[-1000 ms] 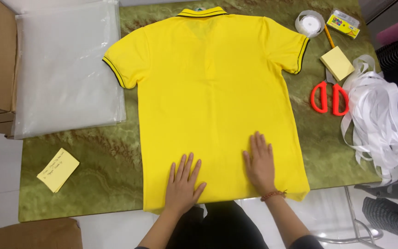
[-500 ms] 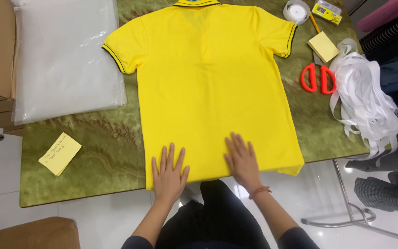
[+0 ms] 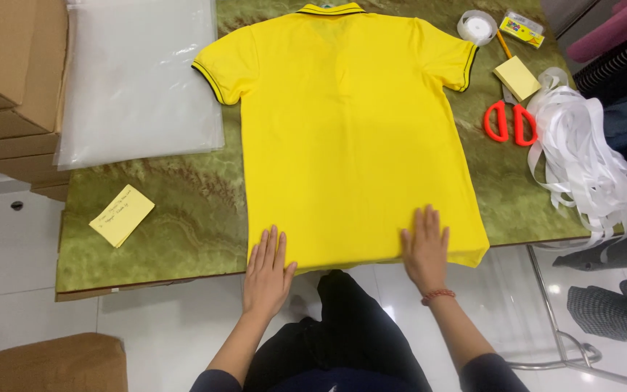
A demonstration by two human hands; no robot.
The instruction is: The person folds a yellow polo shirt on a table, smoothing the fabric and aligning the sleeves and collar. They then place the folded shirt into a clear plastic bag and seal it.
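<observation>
Green marbled table top [image 3: 183, 210] over a glossy white tiled floor [image 3: 16, 247]. Stacked cardboard boxes [image 3: 9, 80] stand off its left edge; another brown box [image 3: 45, 363] sits on the floor at lower left. A metal chair frame [image 3: 567, 348] stands beyond the right edge, where light glares off the tiles

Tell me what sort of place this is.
Probably a garment packing station: a yellow polo shirt lies flat on a green table, beside clear plastic bags, stacked cardboard boxes and a heap of white ribbon.
</observation>
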